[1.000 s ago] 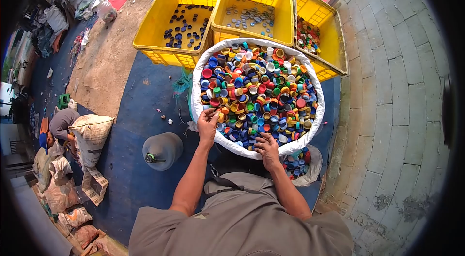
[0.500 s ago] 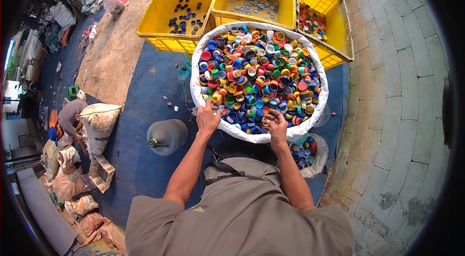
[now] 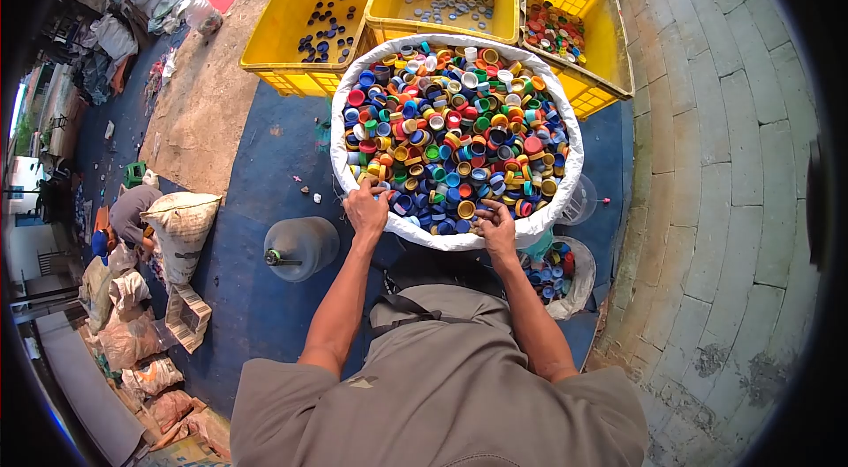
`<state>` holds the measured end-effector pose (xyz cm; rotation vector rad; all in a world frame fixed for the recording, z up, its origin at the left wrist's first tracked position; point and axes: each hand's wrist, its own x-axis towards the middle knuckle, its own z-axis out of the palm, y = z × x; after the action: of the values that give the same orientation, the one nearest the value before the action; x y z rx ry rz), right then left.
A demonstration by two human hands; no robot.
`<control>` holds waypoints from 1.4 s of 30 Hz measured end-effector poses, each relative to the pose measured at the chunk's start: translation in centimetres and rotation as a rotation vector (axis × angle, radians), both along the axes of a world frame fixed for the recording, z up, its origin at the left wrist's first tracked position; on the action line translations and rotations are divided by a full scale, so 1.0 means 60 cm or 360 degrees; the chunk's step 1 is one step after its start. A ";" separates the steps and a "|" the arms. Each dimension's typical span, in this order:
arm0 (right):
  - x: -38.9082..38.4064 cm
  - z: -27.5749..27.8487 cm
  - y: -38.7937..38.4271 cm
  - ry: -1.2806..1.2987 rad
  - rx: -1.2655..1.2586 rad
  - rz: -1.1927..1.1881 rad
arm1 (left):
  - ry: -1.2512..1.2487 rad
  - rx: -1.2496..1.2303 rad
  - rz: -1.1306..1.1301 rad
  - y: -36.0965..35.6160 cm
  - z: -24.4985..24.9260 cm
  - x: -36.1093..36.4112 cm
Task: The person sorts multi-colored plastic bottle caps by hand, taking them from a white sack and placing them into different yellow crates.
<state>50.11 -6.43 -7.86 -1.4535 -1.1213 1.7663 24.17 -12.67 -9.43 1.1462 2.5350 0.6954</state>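
A wide tub lined with white cloth [image 3: 576,136] stands in front of me, heaped with bottle caps [image 3: 459,127] of many colours. My left hand [image 3: 366,209] rests over its near left rim, fingers apart and touching caps at the edge. At the near right rim is my right hand [image 3: 496,230], its fingers parted and bent down onto the caps beside a yellow one. Whether a small cap lies under the right fingertips is hard to see.
Behind the tub stand three yellow crates: left [image 3: 256,47] with dark caps, middle [image 3: 375,12] with pale caps, right [image 3: 623,43] with mixed caps. A smaller bag [image 3: 581,286] of caps sits lower right. Left are a large clear bottle [image 3: 305,246], a sack [image 3: 183,224] and a bending person [image 3: 128,215].
The view has shifted slightly, so tub and crates appear a little further left and up. Both hands stay at the near rim, with small finger movements among the caps.
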 end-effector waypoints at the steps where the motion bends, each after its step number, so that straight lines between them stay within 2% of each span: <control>1: 0.001 -0.004 -0.002 -0.0004 0.0008 0.0007 | -0.0194 0.0067 0.0054 0.000 0.003 0.001; 3: 0.004 -0.009 -0.002 -0.0043 0.0039 0.0022 | -0.0592 0.0201 0.0159 0.002 0.011 0.007; 6: 0.017 -0.036 0.011 -0.0412 0.0385 0.0130 | -0.1457 0.0608 0.0243 0.003 0.025 0.020; 7: 0.009 0.020 0.019 -0.0498 0.0358 0.0084 | -0.1735 0.0688 0.0237 0.003 0.034 0.023; 10: 0.039 -0.003 0.051 -0.1276 0.1278 0.0286 | -0.2733 0.0970 0.0374 0.004 0.076 0.045; 12: 0.050 -0.004 0.066 -0.1364 0.1392 0.0352 | -0.3104 0.1050 0.0451 -0.002 0.074 0.058; 15: 0.054 -0.007 0.078 -0.1383 0.1494 0.0419 | -0.3460 0.1101 0.0592 -0.001 0.062 0.079; 18: 0.049 -0.021 0.079 -0.1378 0.1496 0.0400 | -0.3538 0.1023 0.0671 0.007 0.051 0.101; 19: 0.046 -0.027 0.080 -0.1456 0.1504 0.0403 | -0.3419 0.0941 0.0748 0.010 0.056 0.111; 22: 0.036 -0.033 0.083 -0.1542 0.1471 0.0357 | -0.3334 0.0780 0.0613 0.007 0.056 0.119; 30: 0.016 -0.038 0.093 -0.1688 0.1376 0.0341 | -0.3156 0.0590 0.0545 0.006 0.041 0.131; 34: 0.016 -0.035 0.091 -0.1700 0.1397 0.0315 | -0.2615 0.0416 0.0429 0.020 0.045 0.141; 38: 0.031 -0.014 0.076 -0.1428 0.1287 0.0192 | -0.1988 0.0332 0.0051 0.050 0.025 0.145; 40: 0.040 -0.014 0.063 -0.0943 0.1069 -0.0090 | -0.1599 0.0450 -0.0177 0.080 0.024 0.155; 42: 0.049 -0.006 0.045 -0.0179 0.0410 -0.0377 | -0.1334 0.0448 -0.0362 0.108 0.013 0.156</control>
<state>53.03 -3.70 -8.21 -1.4729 -1.1343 1.3405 33.56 -6.19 -8.62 0.9221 1.6187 1.1872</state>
